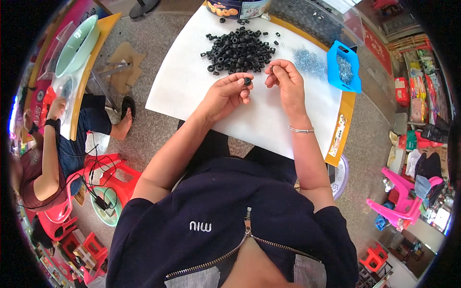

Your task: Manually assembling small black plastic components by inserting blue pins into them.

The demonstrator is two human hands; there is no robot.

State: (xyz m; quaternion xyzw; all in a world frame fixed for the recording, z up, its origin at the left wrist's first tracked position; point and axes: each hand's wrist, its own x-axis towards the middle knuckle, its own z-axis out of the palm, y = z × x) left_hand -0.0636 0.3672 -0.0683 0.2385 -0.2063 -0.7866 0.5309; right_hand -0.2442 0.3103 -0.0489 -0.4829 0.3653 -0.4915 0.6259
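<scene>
Over the white tabletop (192, 86), my left hand (224, 96) pinches a small round black plastic part (247, 81) with a hole in its end, between thumb and forefinger. My right hand (288, 89) is just to the right, apart from it, thumb and fingertips pressed together. Whatever those fingertips hold is too small to make out. Beyond both hands lies a heap of similar black parts (240, 50). Right of the heap, small silvery-blue pieces (309, 62) are spread on the white surface. More of them lie in a blue scoop-like tray (334, 77) at the right edge.
A dark blue printed tub (235, 10) stands at the far edge, near a clear plastic box (331, 17). On the left another person (45, 177) sits at a second table with a pale green basin (79, 45). A red stool (120, 175) and pink chair (403, 201) are on the floor.
</scene>
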